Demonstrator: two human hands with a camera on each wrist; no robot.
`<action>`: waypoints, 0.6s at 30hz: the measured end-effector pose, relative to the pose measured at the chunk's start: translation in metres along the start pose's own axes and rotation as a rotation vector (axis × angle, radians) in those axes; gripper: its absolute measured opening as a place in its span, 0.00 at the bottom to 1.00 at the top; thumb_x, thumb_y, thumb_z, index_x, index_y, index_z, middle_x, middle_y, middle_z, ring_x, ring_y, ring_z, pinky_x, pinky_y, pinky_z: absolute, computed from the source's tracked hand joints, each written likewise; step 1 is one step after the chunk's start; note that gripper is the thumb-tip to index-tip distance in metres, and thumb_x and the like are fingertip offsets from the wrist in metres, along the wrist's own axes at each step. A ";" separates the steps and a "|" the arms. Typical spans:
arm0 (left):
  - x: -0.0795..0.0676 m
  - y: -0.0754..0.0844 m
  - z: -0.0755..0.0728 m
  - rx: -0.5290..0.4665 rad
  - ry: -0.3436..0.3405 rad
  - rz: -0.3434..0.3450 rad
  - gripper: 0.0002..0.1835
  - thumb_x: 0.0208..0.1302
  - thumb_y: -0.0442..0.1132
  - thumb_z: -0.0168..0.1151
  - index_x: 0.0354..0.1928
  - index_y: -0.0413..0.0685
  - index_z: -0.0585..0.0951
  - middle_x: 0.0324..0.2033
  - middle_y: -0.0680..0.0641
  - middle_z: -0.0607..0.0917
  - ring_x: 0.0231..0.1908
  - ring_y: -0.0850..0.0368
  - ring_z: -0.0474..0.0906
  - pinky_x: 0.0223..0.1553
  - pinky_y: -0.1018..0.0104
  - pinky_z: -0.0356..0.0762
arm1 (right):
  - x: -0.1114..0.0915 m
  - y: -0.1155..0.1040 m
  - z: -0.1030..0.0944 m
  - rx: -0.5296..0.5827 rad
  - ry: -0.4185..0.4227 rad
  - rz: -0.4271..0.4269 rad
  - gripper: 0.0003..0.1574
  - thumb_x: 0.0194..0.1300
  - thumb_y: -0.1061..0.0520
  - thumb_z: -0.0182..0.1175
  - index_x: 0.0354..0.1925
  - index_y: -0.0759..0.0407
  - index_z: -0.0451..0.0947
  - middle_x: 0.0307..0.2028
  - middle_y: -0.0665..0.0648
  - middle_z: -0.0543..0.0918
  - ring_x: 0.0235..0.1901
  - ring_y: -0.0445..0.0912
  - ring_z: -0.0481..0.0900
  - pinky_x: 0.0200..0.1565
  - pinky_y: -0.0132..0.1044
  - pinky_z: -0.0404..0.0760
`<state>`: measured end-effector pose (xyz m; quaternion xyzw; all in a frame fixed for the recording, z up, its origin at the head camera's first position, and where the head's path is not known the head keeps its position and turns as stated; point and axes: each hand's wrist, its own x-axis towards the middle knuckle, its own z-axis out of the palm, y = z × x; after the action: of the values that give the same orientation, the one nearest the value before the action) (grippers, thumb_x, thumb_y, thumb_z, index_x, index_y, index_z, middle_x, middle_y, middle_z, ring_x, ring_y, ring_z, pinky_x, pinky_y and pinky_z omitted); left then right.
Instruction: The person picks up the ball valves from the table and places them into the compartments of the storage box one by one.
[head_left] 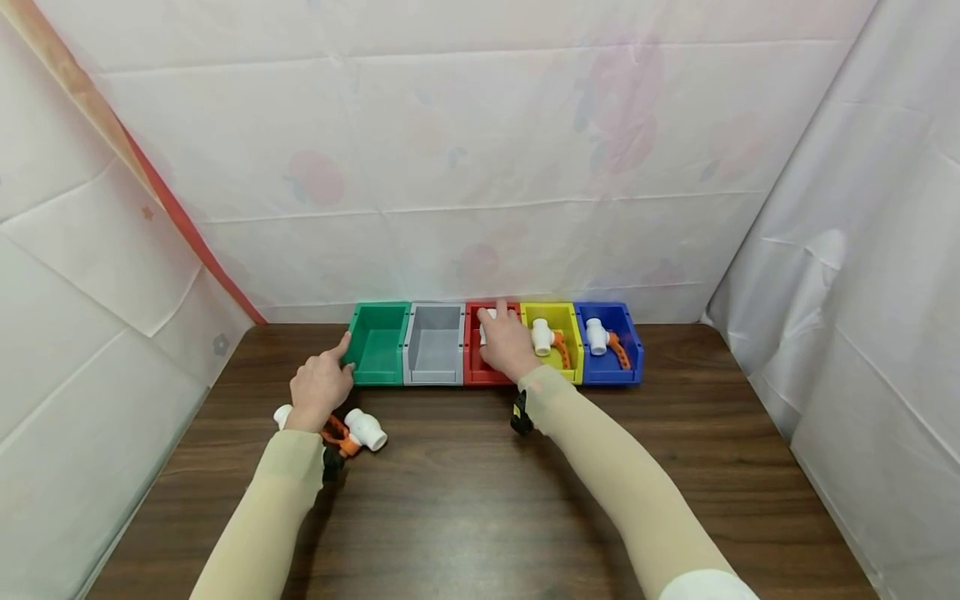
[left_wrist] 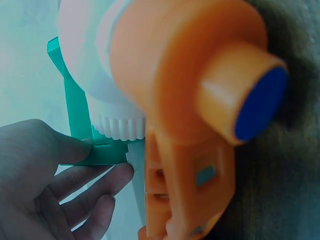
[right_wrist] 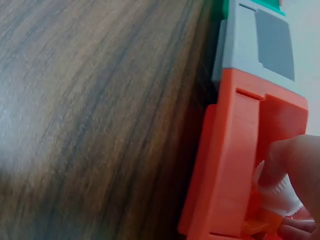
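Observation:
My right hand reaches into the red bin and grips a white ball valve with an orange handle. Much of that valve is hidden behind the hand in the head view. At the left side of the green bin, my left hand has its fingers loosely extended, fingertips at the bin's wall and front corner. Two more ball valves lie on the table by the left wrist: one white body shows plainly, the other body is partly covered by the hand. An orange handle looms close in the left wrist view.
Between the green and red bins stands a grey bin. To the right, a yellow bin and a blue bin each hold a white valve with an orange handle. White cloth hangs behind the brown wooden table.

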<state>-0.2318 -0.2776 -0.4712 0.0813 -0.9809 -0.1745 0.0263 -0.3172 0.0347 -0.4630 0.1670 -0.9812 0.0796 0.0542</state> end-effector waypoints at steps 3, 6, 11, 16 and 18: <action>0.000 0.000 0.001 -0.003 0.000 0.008 0.33 0.68 0.45 0.53 0.72 0.67 0.54 0.35 0.31 0.80 0.14 0.46 0.66 0.13 0.56 0.63 | 0.001 0.000 0.004 -0.045 -0.017 -0.003 0.25 0.56 0.50 0.62 0.52 0.49 0.67 0.53 0.61 0.63 0.41 0.51 0.70 0.35 0.44 0.78; -0.001 0.000 0.002 -0.007 0.001 0.019 0.33 0.68 0.45 0.53 0.72 0.66 0.54 0.35 0.30 0.79 0.14 0.46 0.67 0.13 0.57 0.63 | 0.001 0.000 0.007 -0.080 -0.016 -0.006 0.22 0.59 0.49 0.60 0.50 0.49 0.68 0.52 0.61 0.64 0.41 0.51 0.71 0.35 0.44 0.78; -0.002 0.001 0.002 -0.009 0.018 0.030 0.33 0.67 0.45 0.54 0.72 0.66 0.55 0.32 0.31 0.79 0.14 0.46 0.67 0.12 0.56 0.63 | 0.000 0.001 0.007 -0.091 -0.022 -0.005 0.22 0.58 0.49 0.61 0.50 0.49 0.68 0.50 0.61 0.65 0.42 0.52 0.71 0.37 0.45 0.78; -0.001 -0.002 0.002 -0.018 0.016 0.027 0.33 0.67 0.45 0.53 0.71 0.68 0.54 0.27 0.35 0.78 0.13 0.46 0.66 0.12 0.56 0.62 | 0.002 0.002 0.006 -0.110 -0.046 -0.026 0.26 0.57 0.48 0.64 0.52 0.49 0.69 0.50 0.61 0.66 0.42 0.52 0.71 0.37 0.44 0.78; 0.000 -0.003 0.001 -0.016 0.014 0.011 0.33 0.67 0.46 0.53 0.71 0.69 0.54 0.25 0.37 0.78 0.13 0.47 0.65 0.13 0.57 0.62 | 0.003 0.003 0.006 -0.126 -0.046 -0.056 0.27 0.56 0.48 0.65 0.53 0.49 0.70 0.50 0.60 0.67 0.42 0.51 0.72 0.38 0.43 0.78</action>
<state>-0.2311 -0.2799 -0.4733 0.0771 -0.9797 -0.1816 0.0349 -0.3211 0.0353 -0.4688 0.1922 -0.9803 0.0123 0.0441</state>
